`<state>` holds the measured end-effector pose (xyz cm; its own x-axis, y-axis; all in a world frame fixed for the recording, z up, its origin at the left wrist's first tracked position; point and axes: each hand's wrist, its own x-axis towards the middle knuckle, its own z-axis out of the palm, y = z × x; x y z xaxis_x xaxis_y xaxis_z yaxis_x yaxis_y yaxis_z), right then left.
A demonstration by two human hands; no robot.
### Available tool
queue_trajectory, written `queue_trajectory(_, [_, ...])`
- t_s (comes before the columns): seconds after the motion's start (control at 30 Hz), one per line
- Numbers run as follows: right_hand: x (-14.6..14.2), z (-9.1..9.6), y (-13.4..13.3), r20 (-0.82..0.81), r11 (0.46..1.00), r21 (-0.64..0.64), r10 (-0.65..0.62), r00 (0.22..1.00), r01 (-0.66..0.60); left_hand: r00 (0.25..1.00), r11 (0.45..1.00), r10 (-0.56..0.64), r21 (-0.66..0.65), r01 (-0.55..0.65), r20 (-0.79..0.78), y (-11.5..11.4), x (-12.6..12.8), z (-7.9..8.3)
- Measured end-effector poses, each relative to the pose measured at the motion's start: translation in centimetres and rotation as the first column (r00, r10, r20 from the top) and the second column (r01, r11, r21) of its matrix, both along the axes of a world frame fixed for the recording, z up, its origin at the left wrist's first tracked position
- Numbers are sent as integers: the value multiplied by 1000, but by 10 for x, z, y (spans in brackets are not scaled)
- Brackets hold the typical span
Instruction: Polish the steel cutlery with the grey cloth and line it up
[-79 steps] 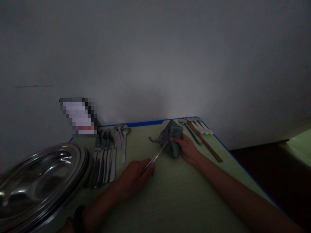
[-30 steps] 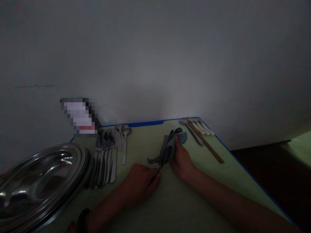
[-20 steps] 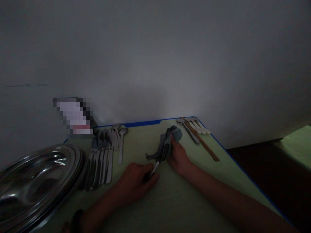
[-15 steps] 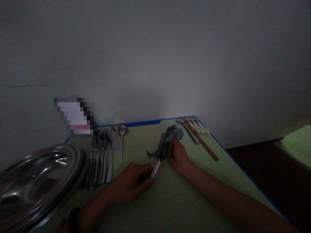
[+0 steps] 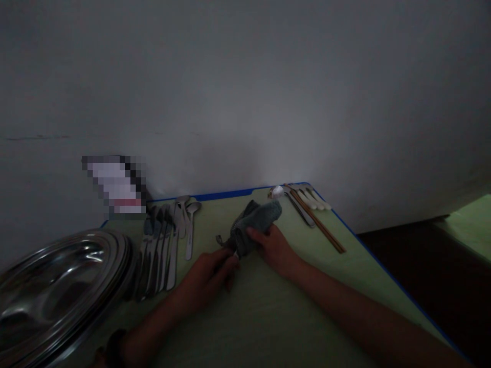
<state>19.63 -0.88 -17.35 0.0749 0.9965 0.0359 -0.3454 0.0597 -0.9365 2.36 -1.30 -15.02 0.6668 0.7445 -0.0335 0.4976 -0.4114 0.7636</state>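
head view: the green table [image 5: 291,317] ends in a blue far edge right against the wall [image 5: 245,102] and a blue right edge that slants toward the near corner, with a dark drop beyond it. the widest bare stretch lies close to the camera, between and under the forearms; a narrower strip is bare between the cloth and the far edge. the left hand [image 5: 207,271] is closed on the near end of a thin metal utensil [image 5: 235,253], and the right hand [image 5: 270,245] is clamped over a grey-blue cloth [image 5: 255,219] bunched round that utensil, the two hands nearly touching at mid-table. almost all of the utensil is buried in the cloth — only a short glint shows at the left fingertips, so its kind cannot be told. a bright spot [image 5: 276,192] just past the cloth's far end may be its tip or a separate piece; unclear. a stack of steel trays [image 5: 65,286] is cut off by the left and bottom edges, and a pixelated patch [image 5: 115,184] hides something at the wall. left of the hands lies one overlapping row of cutlery [image 5: 169,240] — roughly eight to ten pieces, too dim to count surely. at the far right corner lie two brown chopsticks [image 5: 320,225] and about four pale-handled pieces [image 5: 314,199].
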Motion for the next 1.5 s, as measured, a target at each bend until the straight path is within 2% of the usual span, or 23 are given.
queue_trajectory(0.1, [1,8,-6,216,999,-28,46,975,-41,1000,1000,23,-11,-23,-18,0,0,-2])
queue_trajectory(0.2, [1,10,-8,253,1000,6,23,967,-25,999,1000,31,3,-31,-22,1,0,-2])
queue_trajectory(0.3, [-1,4,-6,178,1000,19,-3,984,0,1000,1000,6,7,-6,-6,2,-1,0])
queue_trajectory(0.43, [-1,-7,4,-40,998,-48,-31,999,29,998,998,-67,-10,67,18,1,-3,3])
queue_trajectory(0.6, [1,-4,15,-327,993,-90,-107,939,81,994,993,-111,28,112,-20,-3,-4,6])
queue_trajectory(0.73, [1,-1,14,-366,996,-74,-80,927,56,995,993,-92,68,94,-41,-6,-1,6])
queue_trajectory(0.83, [3,-1,9,-252,998,-56,-2,968,-13,999,997,-30,65,32,-30,-7,2,5])
queue_trajectory(0.9, [4,0,4,-55,996,-33,77,996,-79,999,998,9,63,-6,-40,-6,3,4])
queue_trajectory(0.97, [5,3,0,171,992,-19,123,978,-121,998,998,31,65,-28,-58,-4,4,2])
queue_trajectory(1.03, [5,6,-3,314,993,-22,114,943,-113,997,997,43,67,-38,-70,-3,4,0])
queue_trajectory(1.17, [4,10,-5,354,998,-16,67,933,-65,997,997,49,69,-45,-62,-1,3,1])
queue_trajectory(1.3, [4,7,-4,309,998,18,56,950,-64,999,997,25,72,-22,-35,0,2,2])
queue_trajectory(1.37, [4,4,-2,233,999,22,41,972,-47,1000,997,-1,74,3,-26,0,1,3])
queue_trajectory(1.43, [4,2,2,67,1000,-9,20,998,-20,998,996,-50,70,53,-41,-2,0,3])
queue_trajectory(1.5, [3,1,6,-144,998,-64,-18,989,9,991,990,-111,81,117,-74,-4,-1,2])
